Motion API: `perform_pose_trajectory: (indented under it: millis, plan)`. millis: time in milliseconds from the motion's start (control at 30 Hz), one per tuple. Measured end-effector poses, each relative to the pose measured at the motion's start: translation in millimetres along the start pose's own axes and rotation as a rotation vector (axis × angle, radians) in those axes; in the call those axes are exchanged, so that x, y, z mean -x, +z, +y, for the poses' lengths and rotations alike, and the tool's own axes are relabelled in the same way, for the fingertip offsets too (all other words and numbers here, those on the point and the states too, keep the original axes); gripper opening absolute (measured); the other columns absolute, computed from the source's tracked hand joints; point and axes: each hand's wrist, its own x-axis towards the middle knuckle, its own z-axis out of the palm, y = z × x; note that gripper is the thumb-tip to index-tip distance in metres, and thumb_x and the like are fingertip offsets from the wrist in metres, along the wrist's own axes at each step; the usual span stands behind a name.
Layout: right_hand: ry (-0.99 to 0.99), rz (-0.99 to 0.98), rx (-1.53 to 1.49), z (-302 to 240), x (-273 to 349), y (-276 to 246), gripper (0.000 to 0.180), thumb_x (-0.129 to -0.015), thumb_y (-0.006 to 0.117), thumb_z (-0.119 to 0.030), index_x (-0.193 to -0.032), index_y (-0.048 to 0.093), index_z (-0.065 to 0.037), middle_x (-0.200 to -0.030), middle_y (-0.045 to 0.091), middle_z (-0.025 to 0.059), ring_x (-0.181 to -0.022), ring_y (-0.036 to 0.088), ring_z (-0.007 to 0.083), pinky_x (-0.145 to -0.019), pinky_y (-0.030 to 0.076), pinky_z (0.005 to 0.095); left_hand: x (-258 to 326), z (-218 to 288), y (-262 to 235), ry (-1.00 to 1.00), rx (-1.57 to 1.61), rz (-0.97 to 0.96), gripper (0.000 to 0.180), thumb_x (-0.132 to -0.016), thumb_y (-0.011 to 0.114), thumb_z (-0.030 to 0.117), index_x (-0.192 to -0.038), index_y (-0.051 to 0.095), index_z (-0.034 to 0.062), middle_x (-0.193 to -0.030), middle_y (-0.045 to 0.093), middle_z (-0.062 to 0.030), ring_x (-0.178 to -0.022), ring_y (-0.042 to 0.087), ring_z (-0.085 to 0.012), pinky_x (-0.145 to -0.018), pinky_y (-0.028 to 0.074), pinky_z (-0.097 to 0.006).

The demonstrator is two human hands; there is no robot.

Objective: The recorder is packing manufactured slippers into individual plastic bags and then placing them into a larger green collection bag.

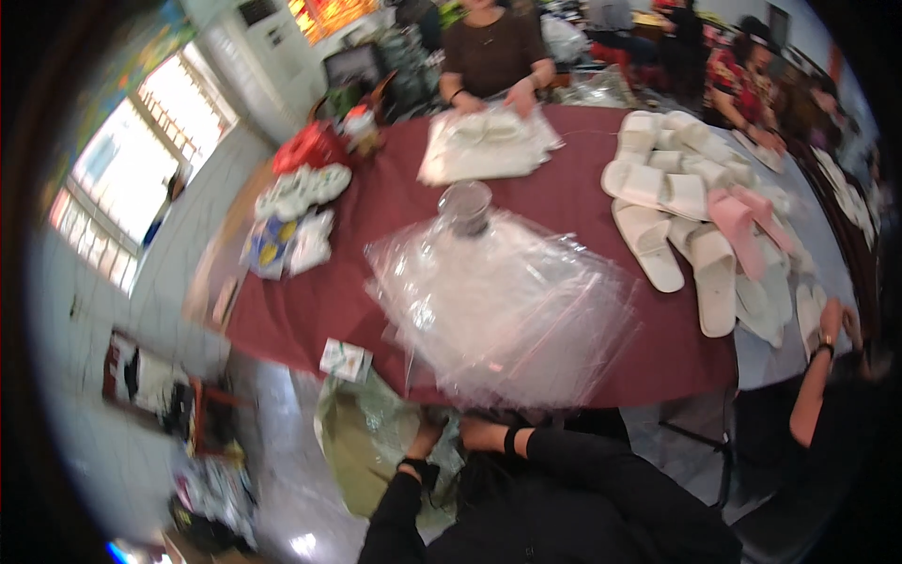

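Observation:
Below the near edge of the table, my left hand [429, 436] reaches down at the mouth of a pale green sack [343, 428]. My right hand [481, 434] is close beside it, just under the overhanging edge of a pile of clear plastic bags [507, 301]. The fingers of both hands are blurred and partly hidden, so what they hold, if anything, does not show. Clear plastic glints inside the sack next to my left hand. A small white card [345, 359] lies at the table edge above the sack.
On the dark red table [310, 320] stands a clear round tub [465, 207]. White and pink slippers [658, 188] are heaped at the right. Across the table a person [496, 56] handles a stack of bagged slippers [489, 150]. Another person's arm [816, 395] reaches in at right.

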Motion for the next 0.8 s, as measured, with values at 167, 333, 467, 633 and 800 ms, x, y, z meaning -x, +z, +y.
perform_pose_trajectory:
  millis: [167,333,467,633,800]
  plan:
    - [-0.112,-0.29,-0.145,-2.5,-11.2,-3.8,0.017,-0.074,0.055,-0.019,-0.069,0.071,-0.014,-0.077,0.068,0.0038,-0.086,0.063,0.0221,-0.088,0.04,0.0416,63.6,34.4,-14.1,-0.022,-0.169,0.015,0.088,-0.079,0.069,0.022,-0.144,0.013,0.0054,-0.128,0.047,-0.0263,-0.108,0.056,-0.0337,-0.088,0.046,-0.036]
    - [-0.109,-0.158,-0.036,-6.5,-1.0,4.8,0.014,-0.075,0.054,-0.014,-0.072,0.068,-0.013,-0.077,0.065,0.0037,-0.085,0.064,0.0209,-0.105,0.031,0.0459,125.9,71.9,-28.7,-0.185,-0.36,-0.017,0.063,-0.077,0.07,0.029,-0.126,0.041,0.0024,-0.105,0.059,-0.0241,-0.09,0.061,-0.0341,-0.076,0.047,-0.04]
    - [-0.19,-0.246,-0.105,-6.9,-6.4,-8.8,0.011,-0.076,0.054,-0.014,-0.077,0.065,-0.015,-0.08,0.062,0.0015,-0.09,0.062,0.0187,-0.106,0.03,0.0471,160.7,41.8,-24.9,-0.372,-0.526,-0.303,0.061,-0.078,0.065,0.042,-0.116,0.051,-0.0027,-0.107,0.06,-0.0253,-0.099,0.059,-0.0363,-0.082,0.046,-0.042]
    - [-0.208,-0.206,-0.162,-0.9,-12.4,-35.3,0.012,-0.076,0.054,-0.011,-0.083,0.064,-0.015,-0.084,0.062,0.001,-0.091,0.061,0.0183,-0.108,0.027,0.0438,196.5,-30.8,-11.0,-0.391,-0.503,-0.36,0.068,-0.079,0.063,0.043,-0.124,0.045,-0.0054,-0.115,0.057,-0.0271,-0.109,0.054,-0.0402,-0.092,0.044,-0.042]
    - [-0.144,-0.099,-0.21,14.3,-1.9,-28.3,0.013,-0.078,0.052,-0.01,-0.084,0.063,-0.013,-0.084,0.061,0.002,-0.091,0.06,0.0182,-0.108,0.027,0.0433,195.3,-30.1,10.0,-0.42,-0.852,-0.379,0.061,-0.08,0.064,0.025,-0.133,0.042,0.0068,-0.115,0.059,-0.0234,-0.106,0.057,-0.0379,-0.085,0.046,-0.046]
